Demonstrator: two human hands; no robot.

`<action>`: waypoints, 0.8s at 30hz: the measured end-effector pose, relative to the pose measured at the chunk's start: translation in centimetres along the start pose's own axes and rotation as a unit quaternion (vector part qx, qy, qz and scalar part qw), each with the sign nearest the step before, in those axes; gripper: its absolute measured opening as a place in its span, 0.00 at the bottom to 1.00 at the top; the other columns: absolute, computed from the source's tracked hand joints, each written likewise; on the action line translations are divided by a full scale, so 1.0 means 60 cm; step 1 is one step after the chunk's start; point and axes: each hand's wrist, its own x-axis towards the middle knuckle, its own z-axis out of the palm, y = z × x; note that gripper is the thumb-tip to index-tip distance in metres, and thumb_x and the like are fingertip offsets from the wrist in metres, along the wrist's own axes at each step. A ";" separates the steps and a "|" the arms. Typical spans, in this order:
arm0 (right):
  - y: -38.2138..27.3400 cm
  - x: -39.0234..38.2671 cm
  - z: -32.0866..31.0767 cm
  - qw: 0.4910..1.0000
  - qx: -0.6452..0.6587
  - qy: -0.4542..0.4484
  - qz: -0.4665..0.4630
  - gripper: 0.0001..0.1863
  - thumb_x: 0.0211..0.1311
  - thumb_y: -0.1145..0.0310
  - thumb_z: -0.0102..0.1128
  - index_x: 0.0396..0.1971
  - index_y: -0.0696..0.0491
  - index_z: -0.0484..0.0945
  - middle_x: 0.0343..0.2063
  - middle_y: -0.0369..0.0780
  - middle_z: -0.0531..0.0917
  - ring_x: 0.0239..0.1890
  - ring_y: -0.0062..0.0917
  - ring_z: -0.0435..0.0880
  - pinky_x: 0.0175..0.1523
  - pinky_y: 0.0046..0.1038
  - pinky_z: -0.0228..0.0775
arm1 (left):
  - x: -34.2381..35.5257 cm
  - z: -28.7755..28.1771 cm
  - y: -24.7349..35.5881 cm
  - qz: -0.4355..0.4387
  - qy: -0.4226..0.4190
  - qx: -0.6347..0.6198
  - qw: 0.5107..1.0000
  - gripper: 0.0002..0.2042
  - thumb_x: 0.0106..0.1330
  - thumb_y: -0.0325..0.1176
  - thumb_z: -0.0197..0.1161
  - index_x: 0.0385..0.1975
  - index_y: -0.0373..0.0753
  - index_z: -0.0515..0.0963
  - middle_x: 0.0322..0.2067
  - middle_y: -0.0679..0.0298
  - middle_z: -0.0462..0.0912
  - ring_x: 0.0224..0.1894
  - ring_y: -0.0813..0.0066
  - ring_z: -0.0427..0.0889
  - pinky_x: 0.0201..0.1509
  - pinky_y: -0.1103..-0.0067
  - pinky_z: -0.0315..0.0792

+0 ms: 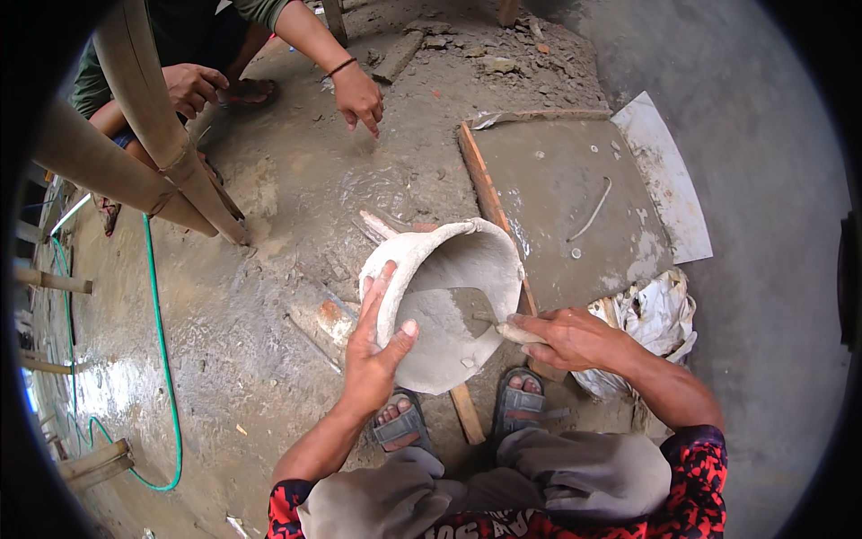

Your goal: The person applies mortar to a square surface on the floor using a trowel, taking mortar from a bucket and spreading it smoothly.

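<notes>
A cement-caked bucket (422, 254) lies tilted toward me on the ground, with grey wet mortar (444, 328) pooled in its lower side. My left hand (375, 346) grips the bucket's near rim, thumb inside on the mortar. My right hand (566, 339) holds the handle of a small trowel (503, 327) whose blade sits in the mortar. My sandalled feet (516, 404) are just below the bucket.
A board (575, 193) smeared with cement lies behind the bucket, with a crumpled white sack (651, 314) at its near right. Bamboo poles (148, 135) stand at the left beside a green hose (162, 341). Another person crouches at the top, one hand (357, 97) pointing down at the wet floor.
</notes>
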 end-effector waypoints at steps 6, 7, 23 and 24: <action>0.021 -0.004 0.019 0.941 0.337 -0.021 0.016 0.27 0.65 0.60 0.60 0.62 0.54 0.70 0.43 0.45 0.84 0.38 0.29 0.84 0.47 0.29 0.74 | -0.002 -0.004 0.010 -0.046 -0.004 -0.068 0.997 0.32 0.65 0.33 0.62 0.69 0.38 0.60 0.71 0.60 0.57 0.74 0.64 0.51 0.75 0.68 0.43; 0.033 -0.018 0.031 0.914 0.402 -0.015 0.052 0.28 0.64 0.60 0.63 0.62 0.53 0.70 0.41 0.38 0.84 0.31 0.21 0.80 0.41 0.26 0.74 | 0.000 0.000 0.004 -0.045 -0.012 -0.072 0.996 0.32 0.65 0.33 0.62 0.69 0.38 0.60 0.71 0.60 0.57 0.74 0.64 0.51 0.75 0.68 0.43; 0.217 -0.289 0.237 0.730 0.445 0.364 0.370 0.25 0.64 0.64 0.59 0.60 0.55 0.72 0.44 0.41 0.83 0.44 0.22 0.79 0.51 0.25 0.71 | 0.016 -0.026 -0.030 -0.119 0.218 -0.170 0.954 0.26 0.67 0.33 0.60 0.64 0.38 0.64 0.57 0.58 0.72 0.57 0.65 0.73 0.62 0.69 0.67; 0.227 -0.293 0.246 0.729 0.443 0.365 0.372 0.25 0.64 0.64 0.59 0.60 0.55 0.72 0.44 0.41 0.83 0.44 0.22 0.79 0.51 0.25 0.71 | 0.017 -0.026 -0.029 -0.122 0.210 -0.172 0.955 0.26 0.67 0.33 0.60 0.65 0.38 0.64 0.57 0.58 0.72 0.57 0.64 0.73 0.61 0.69 0.67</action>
